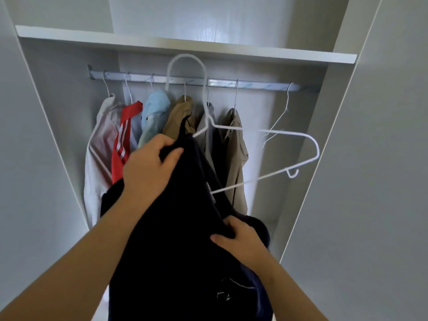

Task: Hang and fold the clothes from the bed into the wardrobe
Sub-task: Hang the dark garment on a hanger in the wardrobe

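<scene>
A dark navy garment (183, 239) hangs in front of me, partly pulled over a white plastic hanger (287, 135) whose right arm and hook stick out bare. My left hand (150, 167) grips the garment's upper edge near the hanger's neck. My right hand (238, 237) grips a bunched fold lower on the right. Behind them the wardrobe rail (254, 85) carries several hung clothes: a pale pink one (102, 144), a red one with white stripes (122, 140), a light blue one (152, 114), a tan one (180, 119) and a khaki one (236, 158).
An empty wire hanger (278, 121) hangs at the rail's right end. A white shelf (185, 46) runs above the rail. Wardrobe side walls (347, 158) close in left and right.
</scene>
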A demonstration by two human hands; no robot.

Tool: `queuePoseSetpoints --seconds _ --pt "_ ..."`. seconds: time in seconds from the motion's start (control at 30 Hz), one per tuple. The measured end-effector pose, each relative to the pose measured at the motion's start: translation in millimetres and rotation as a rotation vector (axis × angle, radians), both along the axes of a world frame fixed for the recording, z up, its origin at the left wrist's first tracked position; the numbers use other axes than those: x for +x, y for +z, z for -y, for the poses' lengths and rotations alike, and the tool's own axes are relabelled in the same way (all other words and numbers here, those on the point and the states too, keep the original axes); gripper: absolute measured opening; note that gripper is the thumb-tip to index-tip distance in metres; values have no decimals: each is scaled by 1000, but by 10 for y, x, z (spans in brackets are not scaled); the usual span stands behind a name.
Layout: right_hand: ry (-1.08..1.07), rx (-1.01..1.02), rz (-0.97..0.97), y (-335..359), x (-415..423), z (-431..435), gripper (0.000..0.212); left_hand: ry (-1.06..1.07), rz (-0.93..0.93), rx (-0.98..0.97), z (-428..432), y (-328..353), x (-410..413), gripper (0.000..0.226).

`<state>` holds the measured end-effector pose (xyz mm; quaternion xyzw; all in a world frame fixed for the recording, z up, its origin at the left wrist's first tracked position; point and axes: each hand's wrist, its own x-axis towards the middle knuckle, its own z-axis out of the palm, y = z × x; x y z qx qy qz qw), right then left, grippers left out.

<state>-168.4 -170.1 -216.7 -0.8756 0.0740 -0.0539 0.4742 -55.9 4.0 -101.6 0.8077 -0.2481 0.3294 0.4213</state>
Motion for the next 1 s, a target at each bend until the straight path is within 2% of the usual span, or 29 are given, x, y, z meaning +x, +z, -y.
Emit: queuePoseSetpoints --seconds 0.03,0.1,0.17,0.4,0.6,0.7,0.93,1.0 --pt "0 -100 -70 -79 -25 82 9 6 11 -3 -61 30 55 14" --pt "-23 -408 -142 -133 -44 232 28 -12 44 19 -166 82 136 10" --pt "-81 -650 -118 -65 -7 373 24 -40 68 74 -256 97 183 8" --pt "-134 -1044 -205 119 85 764 37 -81 97 218 -509 20 263 8" --pt "-110 -1046 -205 213 144 833 39 -94 44 313 -766 -21 326 9" --pt "-75 -860 -133 327 200 806 35 -33 69 394 -814 -45 318 5" --pt "-32 -772 278 599 332 573 18 -115 10 421 -621 -174 230 8" --pt "27 -776 418 696 344 424 22 -150 12 427 -495 -238 200 12"
